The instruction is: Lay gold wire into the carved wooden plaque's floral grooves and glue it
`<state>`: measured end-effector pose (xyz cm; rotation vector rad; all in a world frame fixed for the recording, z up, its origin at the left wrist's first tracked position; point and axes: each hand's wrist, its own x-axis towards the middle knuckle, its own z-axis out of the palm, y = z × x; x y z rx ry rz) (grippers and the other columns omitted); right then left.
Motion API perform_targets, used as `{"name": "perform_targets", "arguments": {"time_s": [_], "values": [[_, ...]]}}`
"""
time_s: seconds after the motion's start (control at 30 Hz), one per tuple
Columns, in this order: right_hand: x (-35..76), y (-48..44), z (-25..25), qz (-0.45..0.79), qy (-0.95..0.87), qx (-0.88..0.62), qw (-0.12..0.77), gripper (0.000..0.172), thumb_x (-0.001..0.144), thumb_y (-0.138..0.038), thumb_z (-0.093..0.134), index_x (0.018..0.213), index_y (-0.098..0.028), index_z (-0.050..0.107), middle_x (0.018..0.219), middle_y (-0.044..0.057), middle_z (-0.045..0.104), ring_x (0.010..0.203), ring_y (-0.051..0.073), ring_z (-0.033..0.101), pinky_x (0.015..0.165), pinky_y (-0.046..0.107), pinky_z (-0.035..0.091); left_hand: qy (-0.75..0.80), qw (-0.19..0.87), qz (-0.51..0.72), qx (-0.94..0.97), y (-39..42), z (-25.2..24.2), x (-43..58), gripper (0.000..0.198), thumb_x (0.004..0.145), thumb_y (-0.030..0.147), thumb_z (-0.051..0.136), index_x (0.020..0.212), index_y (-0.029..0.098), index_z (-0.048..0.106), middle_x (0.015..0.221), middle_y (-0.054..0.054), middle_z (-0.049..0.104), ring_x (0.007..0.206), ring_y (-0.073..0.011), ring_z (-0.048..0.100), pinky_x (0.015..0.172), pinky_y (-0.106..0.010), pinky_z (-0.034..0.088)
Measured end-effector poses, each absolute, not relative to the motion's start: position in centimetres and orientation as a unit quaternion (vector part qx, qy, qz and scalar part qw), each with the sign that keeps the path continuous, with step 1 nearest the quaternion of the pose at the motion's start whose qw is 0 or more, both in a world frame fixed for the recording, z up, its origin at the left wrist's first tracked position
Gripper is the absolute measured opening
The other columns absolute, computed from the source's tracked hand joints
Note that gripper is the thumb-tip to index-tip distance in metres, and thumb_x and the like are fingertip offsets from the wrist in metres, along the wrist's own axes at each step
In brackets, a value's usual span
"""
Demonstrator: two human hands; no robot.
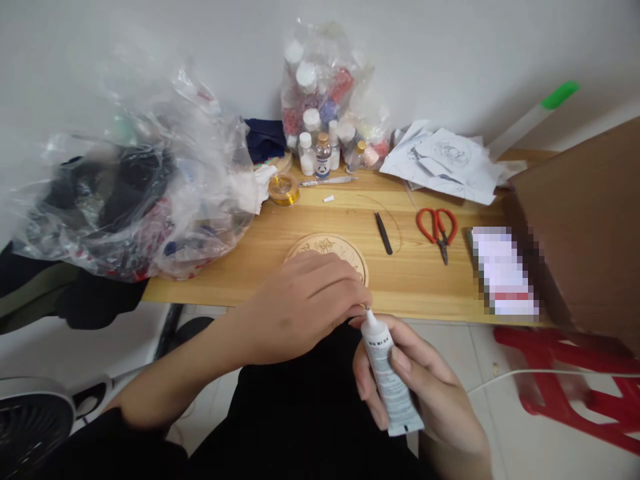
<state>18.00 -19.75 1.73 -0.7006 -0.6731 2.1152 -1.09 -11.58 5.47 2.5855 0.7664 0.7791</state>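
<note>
My right hand (425, 387) grips a white glue tube (393, 383) from the side, its narrow nozzle pointing up toward the table edge. My left hand (305, 307) reaches across from the left, fingers bent and drawn together, with the fingertips right at the nozzle. Whatever small thing they pinch there is hidden or too small to name. Behind my left hand, a round wooden disc (345, 248) with flower line patterns lies on the table, partly covered. A small white cap (329, 199) lies farther back.
Black tweezers (383, 233), red-handled pliers (439, 233) and a phone (505, 270) lie to the right, beside a cardboard box (585, 227). Gold wire spool (283, 191), bottles (323, 157) and papers (445, 160) stand behind. Plastic bags (200, 180) fill the left.
</note>
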Motion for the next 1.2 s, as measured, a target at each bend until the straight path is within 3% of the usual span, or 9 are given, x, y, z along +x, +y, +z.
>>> {"name": "perform_targets", "arguments": {"time_s": [0.2, 0.37, 0.43, 0.63, 0.77, 0.9, 1.03, 1.2], "values": [[18.0, -20.0, 1.5, 0.838, -0.262, -0.276, 0.391, 0.025, 0.097, -0.036, 0.045, 0.117, -0.021, 0.049, 0.082, 0.003, 0.065, 0.053, 0.008, 0.062, 0.047, 0.017, 0.046, 0.260, 0.028, 0.308, 0.915, -11.9, 5.1, -0.3, 0.016, 0.093, 0.014, 0.043, 0.088, 0.014, 0.058, 0.082, -0.004, 0.066, 0.075, -0.0165, 0.056, 0.071, -0.032, 0.044], [17.5, -20.3, 1.6, 0.836, -0.248, -0.284, 0.399, 0.021, 0.096, -0.035, 0.046, 0.110, -0.020, 0.048, 0.084, 0.005, 0.067, 0.054, 0.010, 0.065, 0.047, 0.019, 0.049, 0.258, 0.000, 0.324, 0.910, -12.0, 4.9, 0.0, 0.019, 0.092, 0.013, 0.040, 0.087, 0.012, 0.059, 0.082, -0.006, 0.066, 0.075, -0.0183, 0.058, 0.070, -0.033, 0.045], [17.4, -20.3, 1.8, 0.838, -0.223, -0.280, 0.413, 0.024, 0.095, -0.035, 0.049, 0.114, -0.020, 0.048, 0.080, 0.004, 0.068, 0.052, 0.010, 0.065, 0.045, 0.018, 0.048, 0.272, 0.048, 0.335, 0.901, -12.0, 4.9, 0.1, 0.017, 0.092, 0.014, 0.042, 0.086, 0.013, 0.058, 0.082, -0.005, 0.065, 0.077, -0.0170, 0.058, 0.072, -0.031, 0.046], [17.8, -19.2, 2.0, 0.889, -0.173, -0.223, 0.360, 0.032, 0.094, -0.039, 0.049, 0.115, -0.016, 0.053, 0.069, 0.005, 0.069, 0.042, 0.010, 0.062, 0.039, 0.016, 0.046, 0.278, 0.348, 0.298, 0.844, -11.3, 5.5, -0.3, 0.018, 0.096, 0.019, 0.041, 0.090, 0.013, 0.057, 0.081, -0.002, 0.060, 0.077, -0.0105, 0.056, 0.071, -0.022, 0.047], [17.9, -17.7, 1.8, 0.892, -0.187, -0.213, 0.353, 0.032, 0.092, -0.042, 0.049, 0.110, -0.016, 0.053, 0.063, 0.003, 0.068, 0.032, 0.008, 0.053, 0.032, 0.012, 0.038, 0.262, 0.401, 0.304, 0.824, -10.0, 5.8, -0.9, 0.013, 0.094, 0.018, 0.045, 0.094, 0.014, 0.058, 0.084, -0.002, 0.061, 0.082, -0.0104, 0.057, 0.075, -0.022, 0.046], [17.7, -15.1, 1.9, 0.889, -0.231, -0.193, 0.345, 0.029, 0.089, -0.047, 0.053, 0.100, -0.020, 0.048, 0.070, 0.000, 0.066, 0.030, 0.006, 0.050, 0.026, 0.012, 0.033, 0.259, 0.360, 0.297, 0.846, -7.9, 7.0, -1.4, 0.011, 0.094, 0.018, 0.047, 0.091, 0.016, 0.058, 0.085, 0.000, 0.063, 0.082, -0.0100, 0.058, 0.076, -0.021, 0.045], [17.5, -10.6, 2.0, 0.855, -0.290, -0.220, 0.370, 0.032, 0.083, -0.047, 0.064, 0.091, -0.018, 0.052, 0.068, -0.005, 0.056, 0.034, 0.004, 0.051, 0.030, 0.012, 0.035, 0.293, 0.219, 0.310, 0.877, -5.0, 7.3, -1.5, 0.017, 0.095, 0.019, 0.043, 0.090, 0.015, 0.058, 0.083, -0.001, 0.063, 0.079, -0.0121, 0.057, 0.073, -0.024, 0.046], [16.5, -4.3, 0.7, 0.787, -0.366, -0.331, 0.371, 0.037, 0.082, -0.049, 0.064, 0.093, -0.015, 0.054, 0.056, -0.004, 0.052, 0.041, 0.005, 0.048, 0.037, 0.015, 0.034, 0.363, 0.068, 0.394, 0.841, -0.7, 2.5, -1.5, 0.019, 0.096, 0.018, 0.038, 0.090, 0.014, 0.056, 0.086, -0.004, 0.063, 0.081, -0.0158, 0.056, 0.073, -0.030, 0.045]]}}
